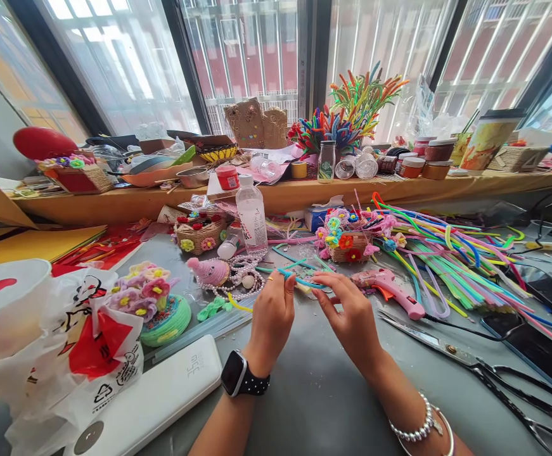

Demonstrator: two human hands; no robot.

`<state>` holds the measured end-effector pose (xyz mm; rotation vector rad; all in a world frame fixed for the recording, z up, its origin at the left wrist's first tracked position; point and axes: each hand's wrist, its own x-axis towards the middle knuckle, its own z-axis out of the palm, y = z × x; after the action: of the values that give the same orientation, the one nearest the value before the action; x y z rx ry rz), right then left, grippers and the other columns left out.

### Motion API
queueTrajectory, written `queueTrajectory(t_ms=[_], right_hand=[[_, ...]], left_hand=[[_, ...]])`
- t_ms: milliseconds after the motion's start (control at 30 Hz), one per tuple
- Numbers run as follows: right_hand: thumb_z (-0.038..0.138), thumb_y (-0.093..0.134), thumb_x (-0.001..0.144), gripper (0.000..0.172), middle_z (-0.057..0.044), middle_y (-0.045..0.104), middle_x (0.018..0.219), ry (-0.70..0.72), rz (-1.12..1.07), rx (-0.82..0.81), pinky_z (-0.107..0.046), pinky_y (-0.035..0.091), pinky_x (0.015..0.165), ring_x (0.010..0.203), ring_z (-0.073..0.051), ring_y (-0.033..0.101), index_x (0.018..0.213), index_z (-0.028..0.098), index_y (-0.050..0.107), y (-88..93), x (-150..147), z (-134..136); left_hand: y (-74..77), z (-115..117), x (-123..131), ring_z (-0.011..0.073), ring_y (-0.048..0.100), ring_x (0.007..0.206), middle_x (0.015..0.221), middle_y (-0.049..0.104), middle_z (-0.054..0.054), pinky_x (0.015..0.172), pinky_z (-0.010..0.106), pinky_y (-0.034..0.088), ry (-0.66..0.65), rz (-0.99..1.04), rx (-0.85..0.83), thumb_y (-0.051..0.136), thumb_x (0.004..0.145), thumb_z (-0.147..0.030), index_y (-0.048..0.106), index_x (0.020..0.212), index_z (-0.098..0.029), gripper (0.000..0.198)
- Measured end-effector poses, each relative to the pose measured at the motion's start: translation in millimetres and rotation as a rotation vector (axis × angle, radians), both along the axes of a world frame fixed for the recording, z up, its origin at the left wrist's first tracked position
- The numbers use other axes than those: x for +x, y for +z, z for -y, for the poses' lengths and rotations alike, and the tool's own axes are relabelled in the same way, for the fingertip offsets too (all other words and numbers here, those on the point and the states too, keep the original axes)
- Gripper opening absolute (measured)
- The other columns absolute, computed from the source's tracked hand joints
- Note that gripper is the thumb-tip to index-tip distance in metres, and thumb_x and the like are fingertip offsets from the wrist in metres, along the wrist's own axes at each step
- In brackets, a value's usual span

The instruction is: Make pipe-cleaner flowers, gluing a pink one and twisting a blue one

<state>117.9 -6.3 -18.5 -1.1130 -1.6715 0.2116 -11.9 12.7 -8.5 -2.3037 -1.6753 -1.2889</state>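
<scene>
A blue pipe cleaner [307,283] stretches between my two hands above the middle of the grey table. One end is pinched by my left hand [274,310], which wears a black watch on the wrist. My right hand [349,310] grips the other end between thumb and fingers. Just right of that hand lies a pink hot glue gun [394,291]. Behind my hands stands a woven basket [352,246] covered in fuzzy flowers. A pink crocheted piece [208,271] and a string of pearl beads [251,278] rest beyond my left hand.
Large scissors [466,358] and a dark phone [532,348] lie at right, below bundled pipe cleaners [470,272]. A white power bank [161,399] and a plastic bag [90,335] occupy the left. A water bottle [251,215] stands before the crowded windowsill [171,201].
</scene>
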Motion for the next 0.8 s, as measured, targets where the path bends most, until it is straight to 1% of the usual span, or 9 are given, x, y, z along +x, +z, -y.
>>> queueTrajectory(t_ms=[67, 133, 200, 300, 400, 533, 700, 800], right_hand=[[0.021, 0.048, 0.079, 0.017, -0.006, 0.060, 0.095, -0.053, 0.098, 0.114, -0.028, 0.044, 0.068, 0.087, -0.018, 0.052, 0.094, 0.019, 0.058, 1.6, -0.1, 0.9], [0.022, 0.051, 0.078, 0.017, -0.004, 0.063, 0.091, -0.114, 0.190, 0.196, -0.030, 0.039, 0.072, 0.082, -0.018, 0.051, 0.092, 0.019, 0.059, 3.9, -0.8, 2.4], [0.024, 0.052, 0.078, 0.015, -0.002, 0.065, 0.083, -0.189, 0.262, 0.238, -0.032, 0.034, 0.070, 0.076, -0.018, 0.050, 0.090, 0.021, 0.061, 6.2, -1.7, 3.9], [0.026, 0.052, 0.078, 0.012, 0.000, 0.066, 0.068, -0.254, 0.334, 0.244, -0.032, 0.027, 0.066, 0.068, -0.016, 0.051, 0.083, 0.023, 0.062, 7.9, -1.9, 4.6], [0.025, 0.049, 0.080, 0.013, 0.000, 0.065, 0.065, -0.196, 0.345, 0.216, -0.032, 0.026, 0.065, 0.063, -0.014, 0.051, 0.082, 0.020, 0.061, 7.2, -1.3, 2.9], [0.021, 0.045, 0.082, 0.014, -0.002, 0.063, 0.070, -0.098, 0.323, 0.172, -0.029, 0.031, 0.065, 0.066, -0.015, 0.053, 0.080, 0.016, 0.057, 4.3, -0.7, -0.1], [0.018, 0.039, 0.083, 0.017, -0.006, 0.060, 0.068, -0.057, 0.281, 0.138, -0.025, 0.039, 0.059, 0.064, -0.015, 0.054, 0.079, 0.013, 0.055, 0.4, -1.9, -1.0], [0.019, 0.039, 0.084, 0.018, -0.006, 0.061, 0.072, -0.069, 0.247, 0.114, -0.024, 0.042, 0.057, 0.064, -0.015, 0.057, 0.090, 0.012, 0.054, -0.2, -2.9, -0.4]], left_hand=[[2.4, 1.1, 0.2, 0.0159, 0.049, 0.061, 0.065, 0.053, 0.004, 0.057, 0.027, 0.039, -0.045, 0.074, -0.068, 0.022, 0.086, -0.031, 0.044, 0.070, -0.018, 0.030], [3.3, 2.5, 1.9, 0.0145, 0.048, 0.059, 0.064, 0.052, 0.003, 0.056, 0.026, 0.038, -0.112, 0.113, -0.115, 0.022, 0.086, -0.031, 0.043, 0.068, -0.018, 0.030], [2.3, 3.5, 3.8, 0.0138, 0.046, 0.057, 0.062, 0.050, 0.002, 0.054, 0.025, 0.037, -0.166, 0.099, -0.129, 0.023, 0.086, -0.032, 0.041, 0.066, -0.019, 0.030], [-0.5, 3.6, 4.6, 0.0133, 0.043, 0.052, 0.058, 0.047, 0.000, 0.050, 0.025, 0.034, -0.190, 0.030, -0.139, 0.022, 0.086, -0.033, 0.038, 0.064, -0.020, 0.030], [-1.6, 3.0, 3.2, 0.0134, 0.042, 0.051, 0.057, 0.046, 0.000, 0.050, 0.025, 0.033, -0.189, -0.021, -0.157, 0.020, 0.086, -0.035, 0.037, 0.065, -0.020, 0.031], [-0.4, 2.9, 1.5, 0.0145, 0.046, 0.055, 0.061, 0.050, 0.002, 0.054, 0.026, 0.037, -0.198, -0.078, -0.190, 0.019, 0.086, -0.035, 0.039, 0.068, -0.020, 0.031], [0.4, 3.4, 1.2, 0.0185, 0.053, 0.074, 0.077, 0.056, 0.007, 0.065, 0.031, 0.042, -0.203, -0.154, -0.134, 0.019, 0.086, -0.032, 0.044, 0.080, -0.017, 0.030], [1.2, 4.4, 1.6, 0.0189, 0.054, 0.082, 0.085, 0.057, 0.009, 0.069, 0.032, 0.043, -0.213, -0.176, -0.115, 0.021, 0.086, -0.030, 0.045, 0.086, -0.017, 0.028]])
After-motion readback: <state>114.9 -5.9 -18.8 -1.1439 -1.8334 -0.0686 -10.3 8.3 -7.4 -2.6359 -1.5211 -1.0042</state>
